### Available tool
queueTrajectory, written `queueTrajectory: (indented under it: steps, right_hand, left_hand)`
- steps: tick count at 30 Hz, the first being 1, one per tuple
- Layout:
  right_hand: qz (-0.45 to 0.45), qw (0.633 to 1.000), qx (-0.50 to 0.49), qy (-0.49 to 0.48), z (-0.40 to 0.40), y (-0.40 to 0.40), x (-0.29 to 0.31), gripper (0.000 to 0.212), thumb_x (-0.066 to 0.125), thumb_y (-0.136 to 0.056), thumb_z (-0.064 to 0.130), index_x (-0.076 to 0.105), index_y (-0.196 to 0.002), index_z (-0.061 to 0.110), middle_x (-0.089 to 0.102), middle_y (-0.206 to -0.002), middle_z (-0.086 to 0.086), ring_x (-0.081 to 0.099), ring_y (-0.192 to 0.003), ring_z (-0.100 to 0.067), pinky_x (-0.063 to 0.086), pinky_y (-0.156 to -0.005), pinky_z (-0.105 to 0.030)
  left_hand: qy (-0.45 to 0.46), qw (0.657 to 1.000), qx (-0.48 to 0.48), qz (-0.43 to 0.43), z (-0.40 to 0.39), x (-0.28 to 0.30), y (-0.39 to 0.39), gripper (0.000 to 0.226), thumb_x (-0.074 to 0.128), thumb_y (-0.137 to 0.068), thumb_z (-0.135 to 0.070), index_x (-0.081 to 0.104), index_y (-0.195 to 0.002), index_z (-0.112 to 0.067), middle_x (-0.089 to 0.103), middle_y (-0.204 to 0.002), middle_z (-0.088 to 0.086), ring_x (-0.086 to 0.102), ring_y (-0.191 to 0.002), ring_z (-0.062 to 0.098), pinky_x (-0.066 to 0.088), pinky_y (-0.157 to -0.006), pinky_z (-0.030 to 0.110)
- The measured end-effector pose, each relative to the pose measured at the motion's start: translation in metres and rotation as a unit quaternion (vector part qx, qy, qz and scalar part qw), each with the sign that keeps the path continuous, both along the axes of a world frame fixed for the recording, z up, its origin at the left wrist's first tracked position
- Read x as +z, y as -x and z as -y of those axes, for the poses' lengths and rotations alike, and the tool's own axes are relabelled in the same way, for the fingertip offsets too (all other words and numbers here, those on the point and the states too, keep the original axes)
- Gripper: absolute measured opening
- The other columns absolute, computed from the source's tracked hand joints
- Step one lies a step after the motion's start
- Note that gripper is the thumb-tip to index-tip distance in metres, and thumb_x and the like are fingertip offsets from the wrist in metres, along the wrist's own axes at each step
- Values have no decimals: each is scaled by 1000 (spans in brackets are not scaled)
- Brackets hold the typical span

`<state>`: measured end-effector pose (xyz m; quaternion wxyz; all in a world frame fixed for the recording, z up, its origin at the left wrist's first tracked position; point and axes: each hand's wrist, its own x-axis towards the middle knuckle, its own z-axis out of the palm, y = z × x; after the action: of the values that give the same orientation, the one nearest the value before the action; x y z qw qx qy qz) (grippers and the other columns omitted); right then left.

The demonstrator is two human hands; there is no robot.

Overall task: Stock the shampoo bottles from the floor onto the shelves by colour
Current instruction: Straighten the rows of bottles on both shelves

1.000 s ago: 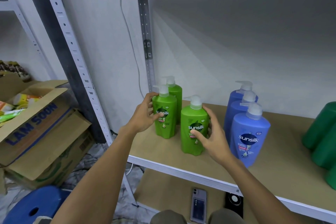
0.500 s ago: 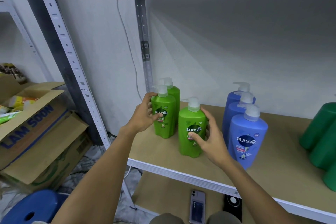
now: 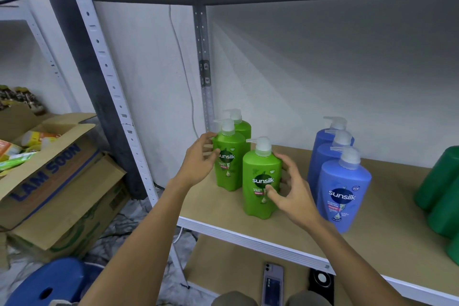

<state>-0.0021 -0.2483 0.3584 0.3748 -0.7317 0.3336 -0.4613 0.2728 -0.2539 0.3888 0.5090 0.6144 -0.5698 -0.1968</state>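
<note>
Three light green pump bottles stand in a row at the left end of the wooden shelf (image 3: 218, 213). My left hand (image 3: 198, 160) grips the middle green bottle (image 3: 229, 169) from its left side. My right hand (image 3: 291, 191) holds the front green bottle (image 3: 259, 181), thumb on the label and fingers curled round its right side. The rear green bottle (image 3: 242, 126) stands against the wall, mostly hidden. To the right, three blue bottles (image 3: 342, 194) stand in a row.
Dark green bottles (image 3: 444, 196) sit at the shelf's right edge. Open cardboard boxes (image 3: 49, 171) and a blue stool (image 3: 49, 283) are on the floor at left. A phone (image 3: 272, 285) lies on the lower shelf. A white upright (image 3: 109, 74) frames the shelf's left.
Both hands stay on their green bottles. The front green bottle has edged slightly left, closer to the middle one. The view has shifted a little.
</note>
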Motion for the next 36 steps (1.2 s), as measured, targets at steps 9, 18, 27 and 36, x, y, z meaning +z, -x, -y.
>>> queueTrajectory:
  steps: [9,18,27,36]
  right_hand:
    - [6,1000,24,2,-8,-48,-1,76,81,-82,6,46,-141,39,68,-123,2,70,-105,-10,59,-88,-29]
    - [-12,1000,5,23,-6,-89,-1,78,86,-78,14,46,-135,49,66,-125,4,68,-107,-8,58,-91,-27]
    - [-13,999,-9,30,1,-106,-4,79,87,-76,18,46,-137,46,62,-132,5,65,-113,-17,57,-93,-41]
    - [1,1000,-5,27,6,-108,-4,79,87,-75,13,48,-136,44,63,-131,3,66,-113,-20,58,-91,-43]
  left_hand:
    - [-51,996,-25,-74,-24,4,-8,36,32,-109,-41,60,-130,-33,63,-131,-7,60,-119,13,44,-108,40]
    - [-5,990,-49,-131,-55,-1,-19,45,35,-97,-56,62,-126,-33,68,-125,-7,64,-115,14,49,-99,39]
    - [39,990,-69,-120,-61,-3,-21,34,42,-101,-39,63,-123,-26,69,-121,-9,66,-111,12,50,-91,33]
    - [39,983,-90,-154,-59,-6,-22,36,47,-99,-33,62,-126,-15,69,-119,2,65,-115,21,54,-99,38]
